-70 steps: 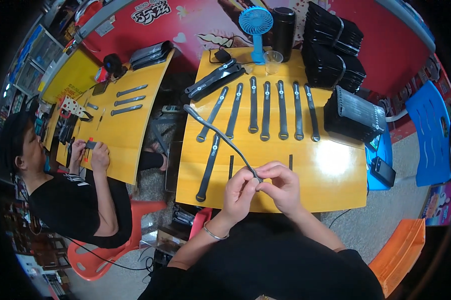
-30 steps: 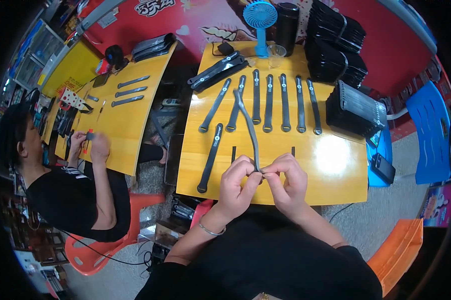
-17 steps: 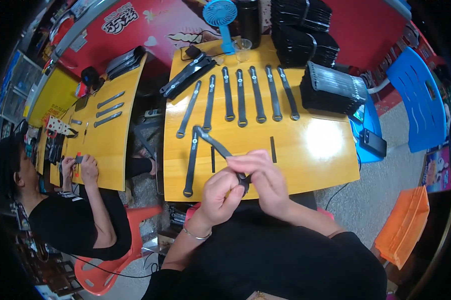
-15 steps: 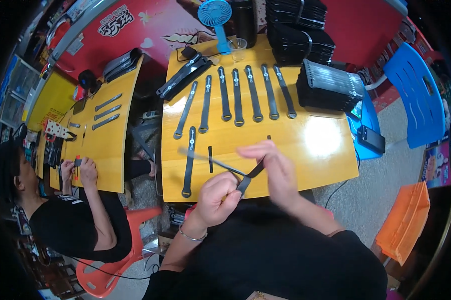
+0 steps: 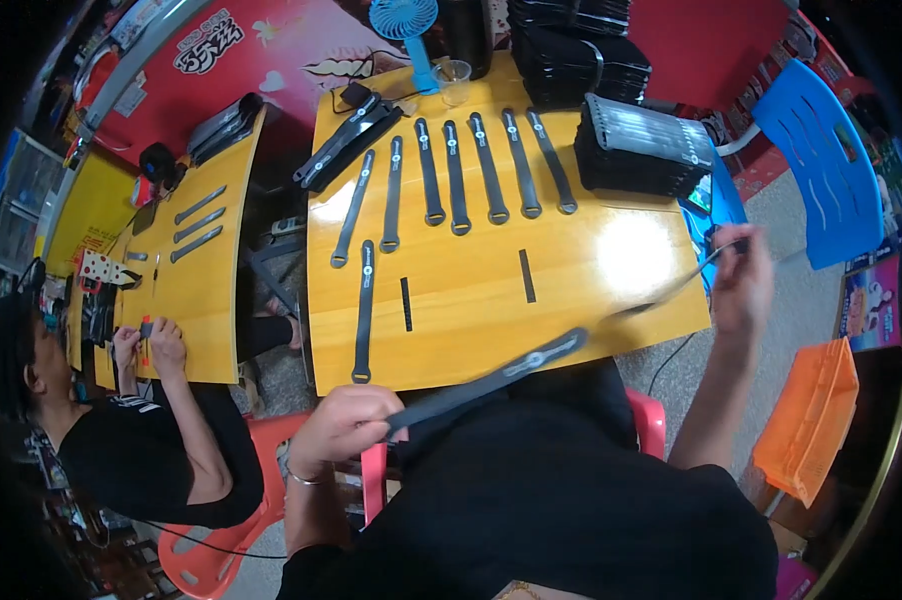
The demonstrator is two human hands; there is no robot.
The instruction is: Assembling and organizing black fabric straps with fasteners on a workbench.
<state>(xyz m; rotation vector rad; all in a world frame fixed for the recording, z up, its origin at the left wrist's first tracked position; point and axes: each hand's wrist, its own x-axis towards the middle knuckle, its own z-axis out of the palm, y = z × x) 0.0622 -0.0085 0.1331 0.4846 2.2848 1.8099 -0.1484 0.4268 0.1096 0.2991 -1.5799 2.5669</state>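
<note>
A long black strap (image 5: 511,366) stretches across my lap below the wooden table's front edge (image 5: 531,350). My left hand (image 5: 343,428) grips its left end near the table's front left corner. My right hand (image 5: 743,283) is raised off the table's right edge, pinching the strap's thin far end. Several more black straps (image 5: 451,180) lie side by side on the table, and one lies alone (image 5: 363,310) at the front left. Two short black strips (image 5: 527,276) rest mid-table.
Stacks of black straps and bundles (image 5: 636,145) fill the table's back right, beside a blue fan (image 5: 411,40) and a clear cup (image 5: 455,80). A blue chair (image 5: 821,170) and an orange basket (image 5: 811,420) stand right. Another person (image 5: 131,440) works at the left table (image 5: 201,290).
The strap was held upright between both hands close together at the table's front. Now my hands have pulled far apart and the strap lies stretched out low across my lap.
</note>
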